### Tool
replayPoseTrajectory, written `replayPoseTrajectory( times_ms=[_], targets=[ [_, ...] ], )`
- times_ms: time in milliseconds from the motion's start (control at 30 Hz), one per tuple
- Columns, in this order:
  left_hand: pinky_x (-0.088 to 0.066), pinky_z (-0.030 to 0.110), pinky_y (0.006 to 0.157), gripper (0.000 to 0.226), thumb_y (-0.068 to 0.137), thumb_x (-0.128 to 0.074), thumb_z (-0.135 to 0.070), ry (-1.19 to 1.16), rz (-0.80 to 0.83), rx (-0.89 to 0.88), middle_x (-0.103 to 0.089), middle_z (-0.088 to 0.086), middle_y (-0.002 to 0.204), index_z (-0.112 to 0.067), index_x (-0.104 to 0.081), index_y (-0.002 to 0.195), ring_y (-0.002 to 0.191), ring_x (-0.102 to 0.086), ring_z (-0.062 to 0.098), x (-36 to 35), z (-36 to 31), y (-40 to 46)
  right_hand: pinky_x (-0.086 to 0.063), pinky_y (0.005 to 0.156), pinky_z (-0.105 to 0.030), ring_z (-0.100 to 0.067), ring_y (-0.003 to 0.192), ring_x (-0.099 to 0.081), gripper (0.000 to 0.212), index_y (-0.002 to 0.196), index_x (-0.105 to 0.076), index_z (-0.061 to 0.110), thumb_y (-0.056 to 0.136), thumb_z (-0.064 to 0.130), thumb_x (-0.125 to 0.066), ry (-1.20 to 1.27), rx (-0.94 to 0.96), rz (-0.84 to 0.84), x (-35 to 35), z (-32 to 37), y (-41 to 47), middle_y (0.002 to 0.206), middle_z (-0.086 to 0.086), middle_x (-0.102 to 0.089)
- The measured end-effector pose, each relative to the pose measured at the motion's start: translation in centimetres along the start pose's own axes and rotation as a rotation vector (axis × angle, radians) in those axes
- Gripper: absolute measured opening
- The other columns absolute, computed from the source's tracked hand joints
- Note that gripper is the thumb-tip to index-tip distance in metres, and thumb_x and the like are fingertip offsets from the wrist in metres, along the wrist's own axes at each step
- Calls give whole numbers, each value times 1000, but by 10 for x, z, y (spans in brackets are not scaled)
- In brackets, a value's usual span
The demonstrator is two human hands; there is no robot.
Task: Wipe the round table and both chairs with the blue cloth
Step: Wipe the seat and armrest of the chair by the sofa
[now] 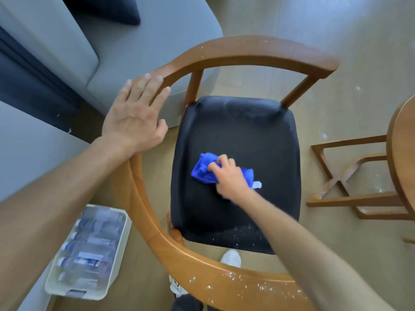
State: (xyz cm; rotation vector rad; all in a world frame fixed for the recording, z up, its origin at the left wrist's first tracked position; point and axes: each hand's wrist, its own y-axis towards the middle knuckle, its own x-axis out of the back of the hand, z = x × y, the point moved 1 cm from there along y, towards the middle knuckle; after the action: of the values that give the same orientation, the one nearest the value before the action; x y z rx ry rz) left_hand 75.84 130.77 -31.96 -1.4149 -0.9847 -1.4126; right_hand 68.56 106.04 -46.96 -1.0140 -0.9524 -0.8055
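Note:
A wooden chair (247, 48) with a curved armrail and a black seat (242, 131) stands below me. My right hand (229, 176) grips the bunched blue cloth (203, 169) and presses it on the middle of the seat. My left hand (137, 113) lies flat with straight fingers on the left part of the rail. White crumbs speck the near edge of the seat and the near rail (235, 286). The round wooden table (402, 140) shows only as an edge at the right, with its crossed base (343, 180) on the floor.
A grey sofa (125, 46) with a dark cushion fills the upper left. A white bin of water bottles (87, 252) sits on the floor at the lower left. My white shoes (231, 258) are under the chair. White specks lie on the wooden floor at the right.

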Motion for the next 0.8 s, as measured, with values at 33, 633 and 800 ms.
replayPoseTrajectory(
  times_ms=[33, 633, 800],
  targets=[
    [-7, 47, 120, 66, 89, -37, -36, 8, -3, 12, -15, 11, 160, -15, -24, 151, 148, -11, 29, 0, -1, 1, -48, 61, -39, -32, 86, -47, 48, 104, -56, 16, 61, -1, -64, -23, 50, 12, -11, 14, -8, 114, -12, -48],
    [-12, 51, 119, 71, 86, -47, -36, 98, 30, 46, -20, 14, 158, -16, -22, 150, 147, -15, 32, -4, -1, 7, -40, 54, -22, -12, 80, -55, 51, 75, -52, 39, 37, 23, -83, -508, 739, 607, 9, -175, -153, 104, 10, -43],
    [-12, 51, 119, 71, 87, -48, -35, 95, 29, 50, -21, 13, 158, -15, -24, 150, 147, -16, 31, -4, -3, 6, -39, 52, -24, -17, 82, -52, 54, 80, -50, 35, 39, 8, -72, -376, 677, 441, 15, -148, -129, 103, 5, -43]
  ],
)
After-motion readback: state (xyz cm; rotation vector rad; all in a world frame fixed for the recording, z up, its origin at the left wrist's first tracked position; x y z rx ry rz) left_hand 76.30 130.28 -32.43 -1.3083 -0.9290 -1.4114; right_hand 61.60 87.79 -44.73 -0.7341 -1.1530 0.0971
